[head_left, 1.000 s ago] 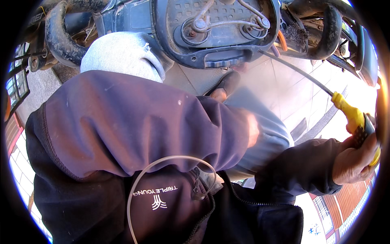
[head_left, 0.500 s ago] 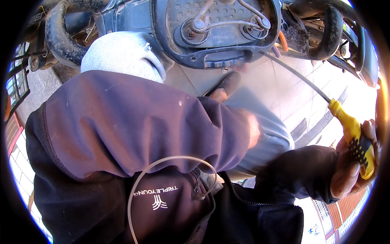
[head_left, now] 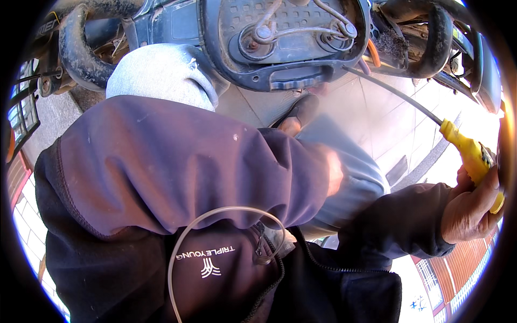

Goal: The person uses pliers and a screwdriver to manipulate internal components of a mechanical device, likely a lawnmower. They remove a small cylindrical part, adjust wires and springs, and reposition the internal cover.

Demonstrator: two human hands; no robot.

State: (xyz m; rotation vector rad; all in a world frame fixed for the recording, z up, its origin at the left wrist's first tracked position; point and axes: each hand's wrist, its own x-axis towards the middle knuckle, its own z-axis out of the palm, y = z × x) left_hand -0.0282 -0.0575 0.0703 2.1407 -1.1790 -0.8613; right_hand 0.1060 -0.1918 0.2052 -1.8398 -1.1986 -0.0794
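Note:
A screwdriver with a yellow handle point(head_left: 466, 146) and a long thin metal shaft point(head_left: 398, 99) is in my right hand point(head_left: 474, 207), at the far right. My fingers and thumb are wrapped round the handle. The shaft slants up to the left, and its tip is hidden behind the edge of a dark blue-grey plastic housing point(head_left: 253, 81) on a vehicle. Across the middle lies my left sleeve point(head_left: 188, 156). Only a small patch of my left hand point(head_left: 335, 171) shows beyond the cuff, over my trouser leg; its fingers are hidden.
Thick, scuffed black bars point(head_left: 81, 51) curve out on both sides of the housing. A metal linkage point(head_left: 301, 29) sits on the housing's top. An orange piece point(head_left: 374, 53) pokes out beside the shaft. A clear thin tube point(head_left: 177, 247) loops before my jacket. Pale tiles point(head_left: 371, 124) lie below.
My right hand has moved up a little and turned over on the screwdriver handle, its back now showing. The handle has shifted slightly up and right. The left arm stays almost still.

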